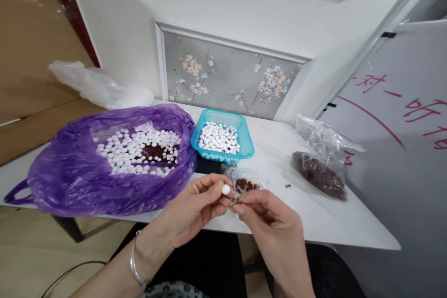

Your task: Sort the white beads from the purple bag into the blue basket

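Red handwritten characters on white board (pixel 401 116) at right, partly cut off, not fully readable. Left hand (pixel 195 209) grip pinches one small white round bead (pixel 226 189); right hand (pixel 268 223) grip pinches a brown scrap (pixel 234 200). One turquoise plastic basket (pixel 240 142), one purple plastic bag (pixel 70 172), countless beads.

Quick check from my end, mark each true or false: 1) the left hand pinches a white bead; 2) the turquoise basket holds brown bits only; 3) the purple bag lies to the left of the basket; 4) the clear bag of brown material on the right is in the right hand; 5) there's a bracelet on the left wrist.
1) True: the left hand pinches a small round white bead.
2) False: the turquoise plastic mesh basket holds mostly white beads.
3) True: the purple plastic bag lies left of it.
4) False: the clear plastic bag of brown material lies on the white table, apart from the right hand.
5) True: a silver bangle.
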`<move>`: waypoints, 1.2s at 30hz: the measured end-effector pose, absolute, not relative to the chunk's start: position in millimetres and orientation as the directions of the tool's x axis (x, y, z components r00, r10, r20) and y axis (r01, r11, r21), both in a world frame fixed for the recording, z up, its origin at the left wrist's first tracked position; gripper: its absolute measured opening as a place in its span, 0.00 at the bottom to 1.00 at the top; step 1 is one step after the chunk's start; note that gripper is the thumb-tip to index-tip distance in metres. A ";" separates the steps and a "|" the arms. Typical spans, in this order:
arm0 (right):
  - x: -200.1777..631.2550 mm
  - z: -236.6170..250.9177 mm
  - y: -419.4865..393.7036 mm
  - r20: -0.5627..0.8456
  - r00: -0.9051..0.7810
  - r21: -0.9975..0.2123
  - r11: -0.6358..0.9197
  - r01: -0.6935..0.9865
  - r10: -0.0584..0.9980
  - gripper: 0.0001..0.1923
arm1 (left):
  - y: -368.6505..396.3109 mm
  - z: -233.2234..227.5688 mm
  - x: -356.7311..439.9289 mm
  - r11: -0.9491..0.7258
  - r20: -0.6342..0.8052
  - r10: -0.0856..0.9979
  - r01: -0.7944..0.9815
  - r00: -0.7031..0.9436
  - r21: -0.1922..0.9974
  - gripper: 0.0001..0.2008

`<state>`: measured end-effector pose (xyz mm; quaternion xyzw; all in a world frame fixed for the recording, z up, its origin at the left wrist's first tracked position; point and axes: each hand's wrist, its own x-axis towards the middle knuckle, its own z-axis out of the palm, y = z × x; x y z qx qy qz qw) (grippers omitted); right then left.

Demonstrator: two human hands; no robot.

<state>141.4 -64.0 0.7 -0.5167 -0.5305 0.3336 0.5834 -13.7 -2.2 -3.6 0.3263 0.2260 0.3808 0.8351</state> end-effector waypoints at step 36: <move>128.0 4.9 -61.4 0.260 0.191 -0.965 0.261 0.021 0.946 0.04 | -7.2 1.2 -15.9 0.299 -0.026 0.844 -0.430 0.536 0.852 0.03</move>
